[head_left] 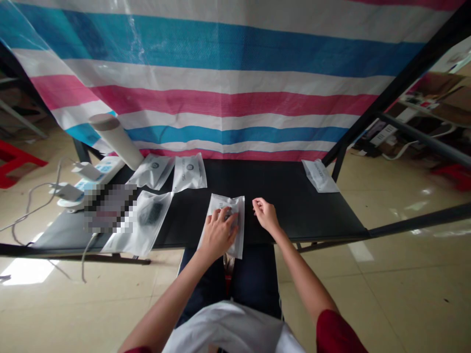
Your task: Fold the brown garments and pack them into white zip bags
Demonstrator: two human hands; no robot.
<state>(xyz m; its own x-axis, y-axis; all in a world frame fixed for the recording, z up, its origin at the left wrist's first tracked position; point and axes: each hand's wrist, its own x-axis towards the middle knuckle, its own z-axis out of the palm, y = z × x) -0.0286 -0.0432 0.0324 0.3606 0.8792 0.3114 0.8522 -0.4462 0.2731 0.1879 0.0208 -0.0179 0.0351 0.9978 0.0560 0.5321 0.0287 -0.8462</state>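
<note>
My left hand (218, 233) lies on a frosted plastic zip bag (238, 238) at the front edge of the black table. Its fingers are spread over the bag's dark printed lettering, which they partly cover. What the bag contains cannot be made out. Just right of the bag, apart from it, my right hand (266, 215) hovers over the table with its fingers curled in and nothing visible in them. To the left, another frosted bag (149, 235) with a dark object inside overhangs the front edge.
Two printed bags, a left one (152, 171) and a right one (190, 172), lie along the back of the black table (283, 179). Another bag (319, 175) rests far right. At left are a white bottle (117, 142), a power strip (110, 169) with chargers, and cables. A striped sheet (228, 103) hangs behind.
</note>
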